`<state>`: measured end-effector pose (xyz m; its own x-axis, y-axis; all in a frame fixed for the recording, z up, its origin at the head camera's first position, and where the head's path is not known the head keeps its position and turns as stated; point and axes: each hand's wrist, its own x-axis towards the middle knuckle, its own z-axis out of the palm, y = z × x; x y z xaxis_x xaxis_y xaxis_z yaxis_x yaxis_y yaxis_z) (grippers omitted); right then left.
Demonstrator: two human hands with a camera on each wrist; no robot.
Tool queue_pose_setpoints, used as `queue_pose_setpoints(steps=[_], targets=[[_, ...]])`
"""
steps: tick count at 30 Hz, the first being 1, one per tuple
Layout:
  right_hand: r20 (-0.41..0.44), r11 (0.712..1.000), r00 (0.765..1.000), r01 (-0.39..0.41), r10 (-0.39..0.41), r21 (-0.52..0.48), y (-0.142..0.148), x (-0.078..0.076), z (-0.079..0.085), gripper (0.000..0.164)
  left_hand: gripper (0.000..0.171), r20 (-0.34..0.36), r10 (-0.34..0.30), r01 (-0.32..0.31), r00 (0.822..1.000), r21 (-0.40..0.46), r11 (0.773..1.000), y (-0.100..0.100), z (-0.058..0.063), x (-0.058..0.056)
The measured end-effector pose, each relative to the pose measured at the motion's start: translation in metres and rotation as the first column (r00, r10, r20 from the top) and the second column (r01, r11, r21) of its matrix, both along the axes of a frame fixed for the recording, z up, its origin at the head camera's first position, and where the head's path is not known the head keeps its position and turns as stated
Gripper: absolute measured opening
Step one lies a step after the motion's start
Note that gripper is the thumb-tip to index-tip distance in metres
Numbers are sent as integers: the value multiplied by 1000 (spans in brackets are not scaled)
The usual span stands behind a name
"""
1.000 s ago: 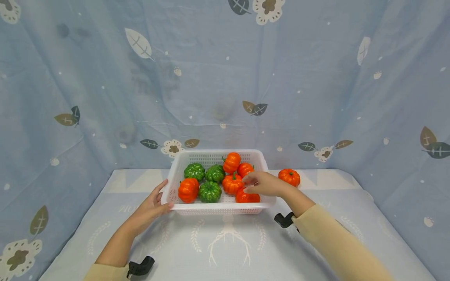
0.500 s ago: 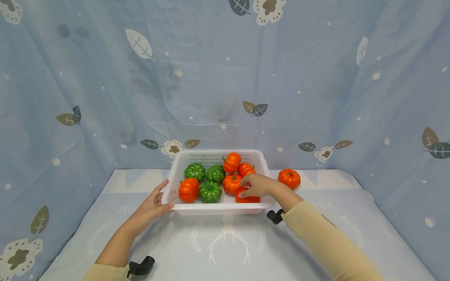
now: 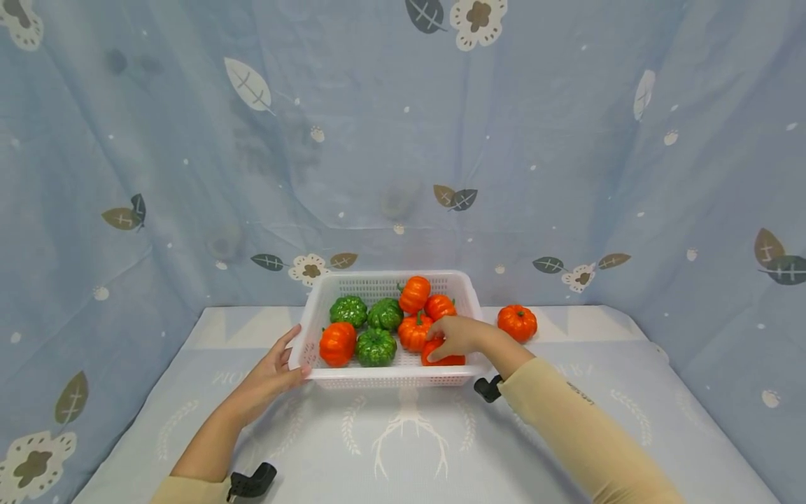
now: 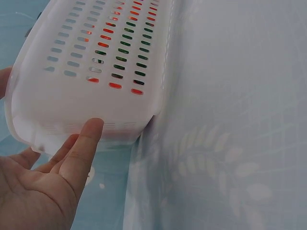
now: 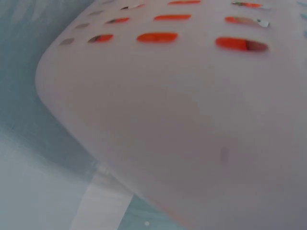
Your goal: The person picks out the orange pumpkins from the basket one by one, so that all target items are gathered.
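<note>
A white slotted basket (image 3: 390, 373) holds several small orange and green toy-like pumpkins. My left hand (image 3: 267, 381) holds its left end, the thumb on the front corner of the rim and fingers against the side. In the left wrist view, fingers (image 4: 86, 143) touch the outer wall. Inside the right front corner, my right hand (image 3: 462, 336) pinches an orange pumpkin (image 3: 450, 360), which it partly covers. Another orange pumpkin (image 3: 415, 332) lies close to its fingertips. Only the basket's wall (image 5: 168, 105), with orange behind the slots, fills the right wrist view; the hand is hidden.
One orange pumpkin (image 3: 518, 323) sits on the table to the right of the basket, behind the right forearm. Green pumpkins (image 3: 376, 348) lie in the basket's left half. A blue patterned curtain (image 3: 403, 140) hangs behind the table (image 3: 403, 448).
My right hand has moved slightly left and down onto the front right pumpkin and closed its fingers about it. The left hand and the basket stay in place.
</note>
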<state>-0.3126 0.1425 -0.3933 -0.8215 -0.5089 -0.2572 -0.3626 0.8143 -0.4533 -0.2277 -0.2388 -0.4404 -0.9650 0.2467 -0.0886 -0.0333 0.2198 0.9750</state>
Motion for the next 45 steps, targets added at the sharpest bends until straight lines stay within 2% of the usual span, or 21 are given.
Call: queue_pose_setpoints(steps=[10,19,23,27,32,35,39,45], targets=[[-4,998,1000,4,-4,-60,3,3,6,35,96,-1,2,-2,1000,7,1000,0,-1,0],[-35,983,998,46,-53,-178,19,13,30,50,96,4,14,-14,1000,-1,1000,0,-4,-1],[-20,954,996,74,-83,-292,28,20,43,54,96,3,21,-21,1000,-11,1000,0,-3,-1],[10,910,990,135,-142,-393,39,26,50,56,96,-4,18,-18,1000,-13,1000,-1,-3,-1],[39,853,976,207,-215,-480,59,35,57,60,96,0,19,-19,1000,-10,1000,0,-2,-1],[35,829,966,237,-255,-506,73,42,62,62,96,1,8,-8,1000,-4,1000,0,-1,0],[20,810,950,275,-310,-517,92,52,68,66,96,-7,-1,1,1000,6,1000,1,0,-1],[-43,810,919,323,-393,-490,116,63,67,73,97,-13,15,-15,1000,-7,1000,1,-1,0]])
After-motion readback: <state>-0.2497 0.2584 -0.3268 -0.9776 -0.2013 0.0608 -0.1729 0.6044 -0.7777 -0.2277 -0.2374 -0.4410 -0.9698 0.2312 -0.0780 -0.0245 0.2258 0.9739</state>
